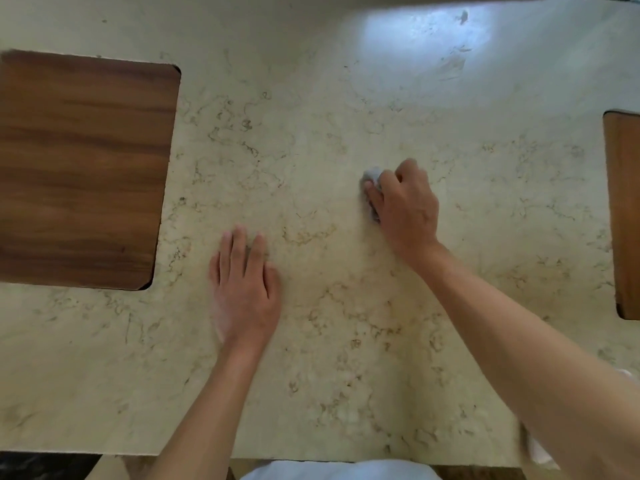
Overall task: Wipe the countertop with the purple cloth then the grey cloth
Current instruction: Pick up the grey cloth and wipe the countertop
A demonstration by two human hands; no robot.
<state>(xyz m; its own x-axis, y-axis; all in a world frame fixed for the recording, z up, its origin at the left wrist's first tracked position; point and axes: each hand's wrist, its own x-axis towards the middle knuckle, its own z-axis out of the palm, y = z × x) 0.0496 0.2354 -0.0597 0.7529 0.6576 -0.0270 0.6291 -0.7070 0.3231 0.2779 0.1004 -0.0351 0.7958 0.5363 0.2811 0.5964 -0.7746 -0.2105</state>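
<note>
The pale marbled countertop (311,116) fills the head view. My right hand (405,206) presses a bunched grey cloth (371,176) onto the counter right of centre; only a small part of the cloth shows past my fingers. My left hand (244,289) lies flat on the counter nearer me, fingers together and holding nothing. No purple cloth is visible.
A square wooden panel (83,171) is set into the counter at the left. Another wooden panel (625,213) shows at the right edge. A bright reflection with smears (433,39) lies at the far right. The counter's front edge (104,452) runs just below my forearms.
</note>
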